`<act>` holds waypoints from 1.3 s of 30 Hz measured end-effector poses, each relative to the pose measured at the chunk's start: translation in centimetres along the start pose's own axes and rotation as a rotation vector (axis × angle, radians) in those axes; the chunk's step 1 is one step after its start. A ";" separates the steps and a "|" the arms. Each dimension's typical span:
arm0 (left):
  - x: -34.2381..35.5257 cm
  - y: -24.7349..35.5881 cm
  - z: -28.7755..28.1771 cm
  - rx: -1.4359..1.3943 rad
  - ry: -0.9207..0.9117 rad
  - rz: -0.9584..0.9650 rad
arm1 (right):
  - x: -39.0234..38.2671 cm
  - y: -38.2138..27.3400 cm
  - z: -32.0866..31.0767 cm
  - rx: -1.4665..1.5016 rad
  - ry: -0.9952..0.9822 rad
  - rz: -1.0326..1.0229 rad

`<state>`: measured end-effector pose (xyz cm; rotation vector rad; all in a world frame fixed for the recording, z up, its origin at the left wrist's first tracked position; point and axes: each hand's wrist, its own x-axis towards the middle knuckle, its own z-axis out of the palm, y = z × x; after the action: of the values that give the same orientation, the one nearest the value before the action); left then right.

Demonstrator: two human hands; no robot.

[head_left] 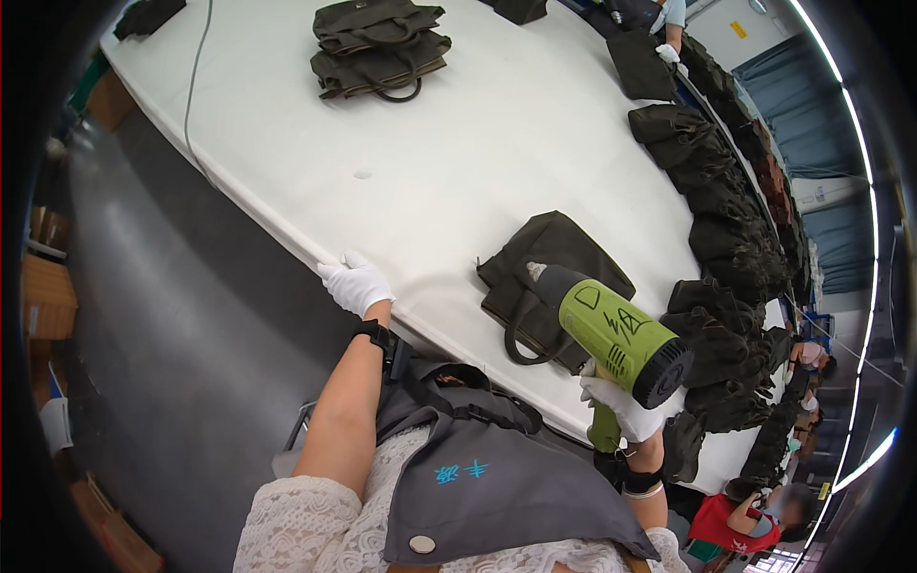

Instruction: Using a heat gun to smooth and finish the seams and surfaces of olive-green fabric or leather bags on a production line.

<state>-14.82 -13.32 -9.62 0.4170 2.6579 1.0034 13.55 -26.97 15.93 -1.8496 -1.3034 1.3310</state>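
Observation:
My right hand (623, 405), in a white glove, grips the handle of a green heat gun (611, 329) with a black rear cap. Its nozzle points up and left, over a dark handbag (564, 244) that lies on the white table. The gun hides part of the bag, and one of the bag's handles loops toward me. My left hand (355, 285), also gloved, rests on the table's near edge with nothing in it, thumb apart from the fingers.
Two stacked dark bags (380, 53) lie farther up the white table (458, 143). Many more dark bags (731, 220) line its right side. A grey cable (193, 105) crosses the far left edge. Other people (750, 520) work on the right, and cartons (50, 296) stand at left.

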 end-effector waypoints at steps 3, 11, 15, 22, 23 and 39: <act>0.0 0.2 -0.3 0.030 -0.015 -0.006 | 1.0 0.4 -0.5 0.032 0.023 -0.017; 0.1 0.1 0.0 0.000 -0.025 -0.031 | 3.4 -1.4 -1.4 0.080 0.020 -0.081; 0.0 0.4 -0.3 0.002 -0.048 -0.031 | 4.3 -1.1 -2.7 0.037 0.041 -0.053; 0.2 0.2 0.2 0.030 -0.006 -0.009 | 5.2 -2.0 -3.0 0.076 0.146 -0.083; 0.1 0.3 0.2 0.029 -0.012 -0.027 | 4.9 -2.0 -3.1 0.079 0.154 -0.082; 1.1 -1.1 1.2 0.031 -0.052 -0.016 | -2.2 1.9 -4.1 0.133 0.171 0.056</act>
<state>-15.57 -13.02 -11.40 0.4215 2.6295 0.9349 17.96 -29.17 16.94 -1.8736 -1.0577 1.2269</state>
